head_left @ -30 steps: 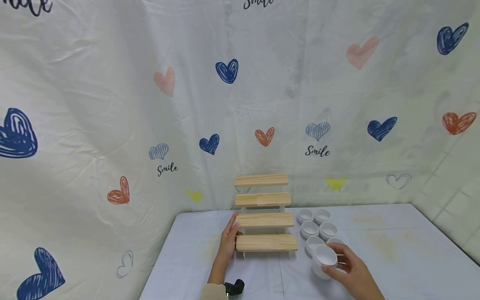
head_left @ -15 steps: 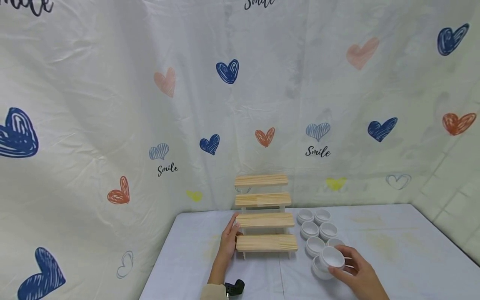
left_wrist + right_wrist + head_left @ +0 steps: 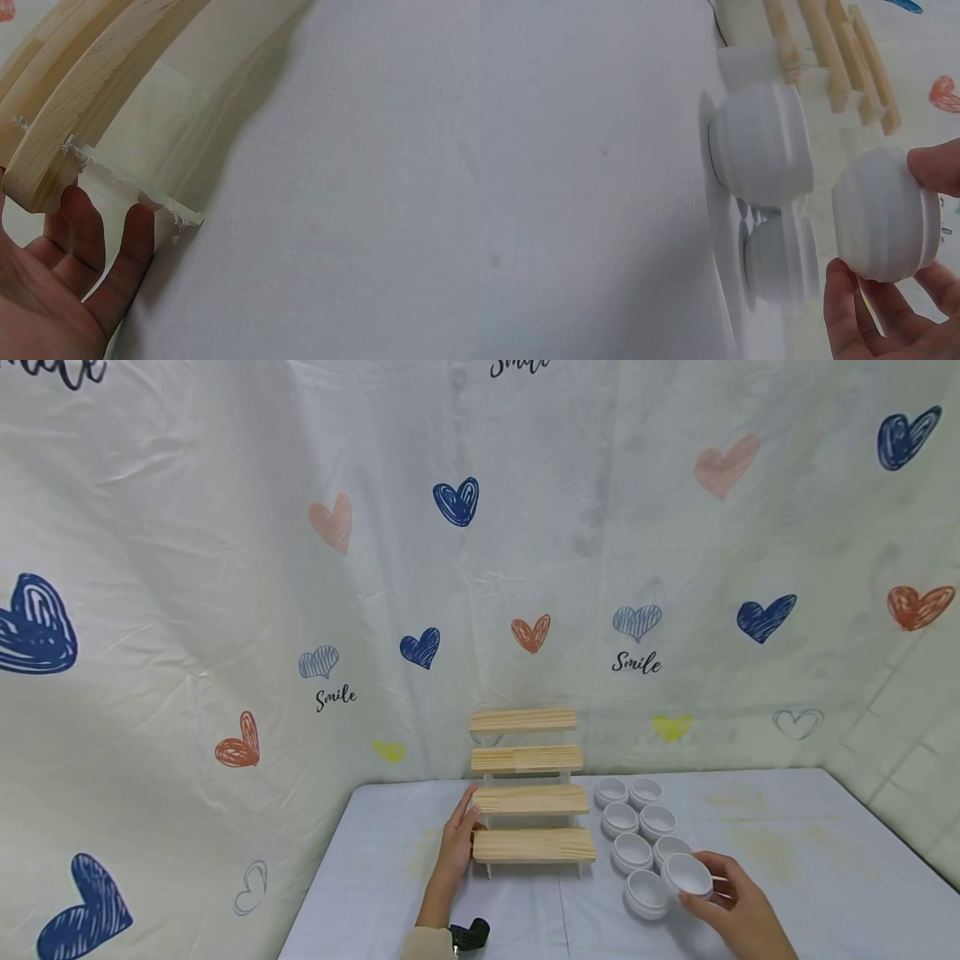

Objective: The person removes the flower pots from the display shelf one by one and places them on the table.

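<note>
A small white pot (image 3: pixel 687 874) with a round rim is pinched between the thumb and fingers of my right hand (image 3: pixel 738 902). In the right wrist view, this held pot (image 3: pixel 885 214) hangs above table level, apart from the pots standing there. Nearest to it stands another white pot (image 3: pixel 647 893). My left hand (image 3: pixel 454 843) grips the left side of a four-tier wooden display stand (image 3: pixel 533 846). Seen from the left wrist, fingers (image 3: pixel 136 240) curl against the stand's clear side support (image 3: pixel 135 180), below a wooden board end; the thumb is not visible there.
Several more white pots (image 3: pixel 619 819) stand upright in two columns right of the stand. A white cloth (image 3: pixel 787 860) covers the table, and a heart-printed curtain (image 3: pixel 420 568) hangs behind it. A black strap device (image 3: pixel 471 935) is on my left wrist.
My right hand has carried the pot rightward, from over the front-left pot to the front right of the group, uncovering that pot. The left hand and stand have stayed put.
</note>
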{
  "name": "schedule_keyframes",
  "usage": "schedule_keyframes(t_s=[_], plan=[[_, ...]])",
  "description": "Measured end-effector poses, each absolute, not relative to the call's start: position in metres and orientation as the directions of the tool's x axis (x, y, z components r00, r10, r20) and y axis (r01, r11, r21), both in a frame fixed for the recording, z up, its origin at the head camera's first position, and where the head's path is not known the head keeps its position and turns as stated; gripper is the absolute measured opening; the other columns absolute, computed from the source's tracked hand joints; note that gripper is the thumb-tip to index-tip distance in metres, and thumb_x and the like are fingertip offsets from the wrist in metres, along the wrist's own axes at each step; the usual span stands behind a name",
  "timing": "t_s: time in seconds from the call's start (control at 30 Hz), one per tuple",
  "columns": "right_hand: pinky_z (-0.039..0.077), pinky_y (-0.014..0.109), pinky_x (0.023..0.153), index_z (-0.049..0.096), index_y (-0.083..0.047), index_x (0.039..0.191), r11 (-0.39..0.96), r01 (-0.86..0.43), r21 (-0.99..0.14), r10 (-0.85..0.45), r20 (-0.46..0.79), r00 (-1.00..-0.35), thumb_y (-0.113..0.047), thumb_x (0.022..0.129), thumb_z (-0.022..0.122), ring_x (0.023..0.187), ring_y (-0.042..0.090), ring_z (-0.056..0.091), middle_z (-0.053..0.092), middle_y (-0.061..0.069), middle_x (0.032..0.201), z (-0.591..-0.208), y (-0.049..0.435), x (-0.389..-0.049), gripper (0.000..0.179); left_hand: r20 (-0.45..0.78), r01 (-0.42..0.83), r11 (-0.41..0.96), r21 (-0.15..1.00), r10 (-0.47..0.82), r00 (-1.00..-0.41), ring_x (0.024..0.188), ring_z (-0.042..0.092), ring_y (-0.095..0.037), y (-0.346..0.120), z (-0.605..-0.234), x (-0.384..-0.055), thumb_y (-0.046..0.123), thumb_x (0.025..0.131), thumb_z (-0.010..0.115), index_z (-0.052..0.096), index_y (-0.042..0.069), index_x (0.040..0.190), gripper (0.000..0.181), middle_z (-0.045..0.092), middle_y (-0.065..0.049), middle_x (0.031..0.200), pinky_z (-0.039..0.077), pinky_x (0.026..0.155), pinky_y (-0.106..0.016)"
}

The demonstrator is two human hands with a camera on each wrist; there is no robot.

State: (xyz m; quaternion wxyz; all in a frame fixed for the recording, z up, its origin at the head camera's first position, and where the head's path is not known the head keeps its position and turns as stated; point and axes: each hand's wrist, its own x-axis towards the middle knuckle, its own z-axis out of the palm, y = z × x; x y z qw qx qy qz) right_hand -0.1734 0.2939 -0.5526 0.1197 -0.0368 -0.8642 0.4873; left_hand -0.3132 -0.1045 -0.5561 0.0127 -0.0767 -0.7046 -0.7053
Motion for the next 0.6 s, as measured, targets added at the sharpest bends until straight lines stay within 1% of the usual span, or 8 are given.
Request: schedule_keyframes(t_s=[0.13,0.23,0.37,0.47,0.6], plan=[[0.051,0.013,0.078,0.050,0.001,0.138,0.537,-0.020,-0.844,0.170,0.131,-0.977,-0.023,0.085,0.085,0.090,-0.010,0.055,0.060,0.009,0.126,-0.551,0.299,-0.174,0.069,0.128,0.128,-0.013,0.992,0.088,-0.988,0.088,0.059,-0.013,-0.104,-0.556,-0.313,0.027,0.108,0.053,0.043,0.019,0.157,0.051,0.061,-0.014,0.133,0.049,0.077,-0.026],[0.051,0.014,0.078,0.049,0.001,0.139,0.547,0.018,-0.837,0.167,0.088,-0.982,-0.027,0.084,0.085,0.089,-0.011,0.054,0.059,0.017,0.130,-0.550,0.303,-0.174,0.071,0.126,0.125,-0.019,0.992,0.086,-0.988,0.088,0.059,-0.013,-0.104,-0.556,-0.313,0.027,0.108,0.053,0.043,0.020,0.157,0.051,0.060,-0.015,0.137,0.049,0.076,-0.026],[0.051,0.014,0.079,0.045,0.001,0.142,0.555,0.074,-0.828,0.159,0.019,-0.987,-0.033,0.085,0.084,0.090,-0.011,0.053,0.056,0.021,0.136,-0.549,0.309,-0.175,0.076,0.127,0.127,-0.009,0.992,0.091,-0.988,0.090,0.060,-0.016,-0.104,-0.557,-0.314,0.028,0.108,0.052,0.043,0.020,0.157,0.051,0.058,-0.016,0.142,0.049,0.077,-0.026],[0.051,0.014,0.080,0.044,0.002,0.143,0.556,0.077,-0.827,0.145,0.005,-0.989,-0.032,0.087,0.083,0.091,-0.011,0.054,0.054,0.023,0.139,-0.550,0.313,-0.176,0.076,0.130,0.130,-0.007,0.992,0.099,-0.987,0.092,0.059,-0.017,-0.105,-0.558,-0.315,0.029,0.108,0.052,0.042,0.020,0.158,0.052,0.055,-0.017,0.146,0.049,0.078,-0.026],[0.051,0.015,0.080,0.045,0.002,0.142,0.558,0.087,-0.825,0.139,-0.011,-0.990,-0.033,0.087,0.083,0.091,-0.011,0.054,0.056,0.021,0.137,-0.551,0.316,-0.176,0.076,0.127,0.126,-0.012,0.992,0.103,-0.987,0.091,0.059,-0.016,-0.105,-0.558,-0.315,0.029,0.108,0.052,0.042,0.020,0.158,0.052,0.056,-0.017,0.145,0.050,0.076,-0.026]])
